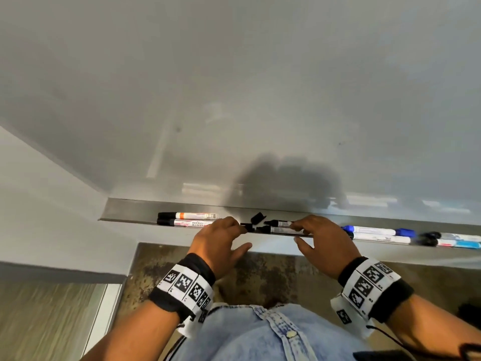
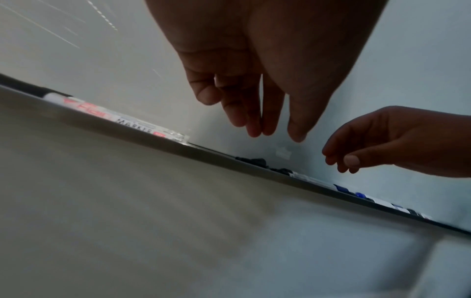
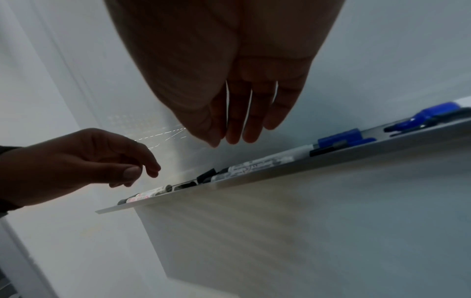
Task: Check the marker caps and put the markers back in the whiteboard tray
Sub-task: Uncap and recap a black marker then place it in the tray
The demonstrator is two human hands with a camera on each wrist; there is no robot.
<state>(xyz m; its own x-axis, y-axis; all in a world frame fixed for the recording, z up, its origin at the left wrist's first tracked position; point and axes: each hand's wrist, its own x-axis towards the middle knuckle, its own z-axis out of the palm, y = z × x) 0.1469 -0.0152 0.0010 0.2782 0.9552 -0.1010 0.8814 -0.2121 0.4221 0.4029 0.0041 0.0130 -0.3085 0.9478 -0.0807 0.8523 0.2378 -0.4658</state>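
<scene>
Two of your hands hang just over the tray (image 1: pixel 125 213), and neither holds anything. Your left hand (image 1: pixel 221 243) has loose, slightly bent fingers (image 2: pixel 252 121) pointing down at the tray. Your right hand (image 1: pixel 324 243) is the same, with its fingers (image 3: pixel 252 129) almost straight and close together.

Between your hands, two black markers (image 1: pixel 281 226) lie in the tray with no caps on. Two loose black caps (image 1: pixel 257 217) lie in the tray just left of them. At the left end of the tray sit two capped markers (image 1: pixel 187 218), side by side. Right of your right hand lie two blue markers (image 1: pixel 374 231), and more markers (image 1: pixel 453 239) sit past those. The whiteboard (image 1: pixel 260 100) rises behind the tray.
</scene>
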